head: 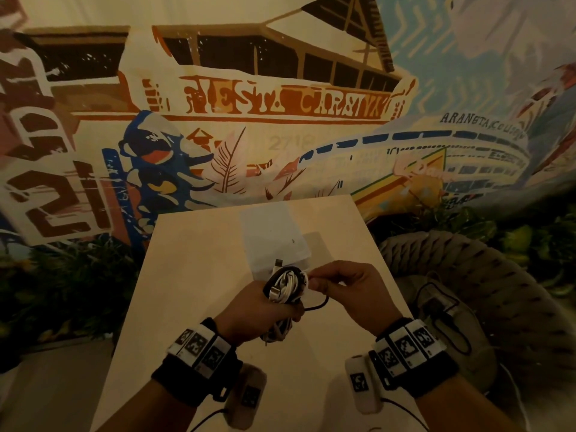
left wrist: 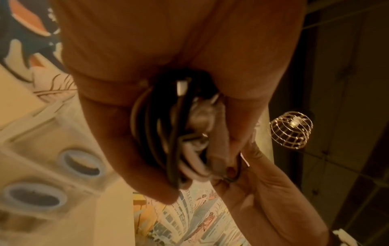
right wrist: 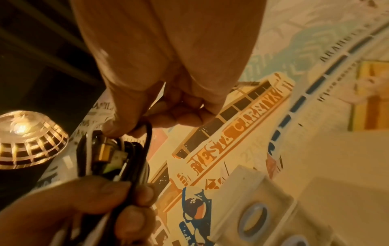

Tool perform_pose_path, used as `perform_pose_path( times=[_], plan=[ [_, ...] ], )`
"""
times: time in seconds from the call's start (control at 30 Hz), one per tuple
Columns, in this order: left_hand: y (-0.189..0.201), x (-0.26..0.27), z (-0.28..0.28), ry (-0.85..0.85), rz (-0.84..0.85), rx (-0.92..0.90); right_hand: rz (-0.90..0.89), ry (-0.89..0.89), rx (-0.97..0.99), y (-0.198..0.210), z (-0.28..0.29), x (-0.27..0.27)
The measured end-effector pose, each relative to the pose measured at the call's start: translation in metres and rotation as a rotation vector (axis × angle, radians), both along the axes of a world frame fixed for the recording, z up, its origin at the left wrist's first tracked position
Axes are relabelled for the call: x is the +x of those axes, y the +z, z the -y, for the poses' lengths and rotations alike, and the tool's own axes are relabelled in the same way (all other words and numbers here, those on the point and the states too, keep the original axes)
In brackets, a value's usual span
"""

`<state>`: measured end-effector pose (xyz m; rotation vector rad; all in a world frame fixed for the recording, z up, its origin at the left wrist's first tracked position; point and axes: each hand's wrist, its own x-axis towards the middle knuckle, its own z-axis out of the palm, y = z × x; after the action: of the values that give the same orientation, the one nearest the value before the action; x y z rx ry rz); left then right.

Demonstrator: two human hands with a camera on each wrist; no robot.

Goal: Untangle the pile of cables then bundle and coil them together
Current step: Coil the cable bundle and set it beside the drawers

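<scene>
I had the cable bundle [head: 285,286] — black and white strands coiled together — clenched in my left hand [head: 255,310], fingers curled round its lower half, held above the near part of the worktop [head: 199,244]. The coil's top stuck out beyond that grip, a plug end [head: 278,262] pointing far. My right hand [head: 349,288] pinched a black cable [head: 318,305] at the bundle's right edge, thumb against forefinger; the strand looped down between both hands. A white sheet [head: 274,232] lay just beyond.

Bare forearms, black wristbands [head: 199,374], white square-patterned marker blocks [head: 405,346], thin black cords
</scene>
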<state>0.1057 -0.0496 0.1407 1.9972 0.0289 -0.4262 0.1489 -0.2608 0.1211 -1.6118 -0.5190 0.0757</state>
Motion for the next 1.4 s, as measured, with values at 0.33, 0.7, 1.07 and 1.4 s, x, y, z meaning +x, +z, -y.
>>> perform_pose_path(
  times=[0.33, 0.7, 1.07, 1.4],
  plan=[
    [-0.008, 0.004, -0.002, 0.049, 0.055, 0.166, -0.176, -0.01, 0.13, -0.01, -0.005, -0.004],
    [-0.002, 0.005, 0.006, 0.112, 0.147, 0.297, -0.292, 0.023, 0.116, -0.001, -0.017, -0.005],
    [-0.013, 0.012, 0.003, 0.096, 0.269, 0.675, -0.261, -0.079, 0.105, -0.01, -0.036, -0.02],
    [-0.027, 0.015, -0.006, 0.086, 0.2, 0.63, -0.359, -0.112, 0.239, -0.028, -0.041, -0.021]
  ],
)
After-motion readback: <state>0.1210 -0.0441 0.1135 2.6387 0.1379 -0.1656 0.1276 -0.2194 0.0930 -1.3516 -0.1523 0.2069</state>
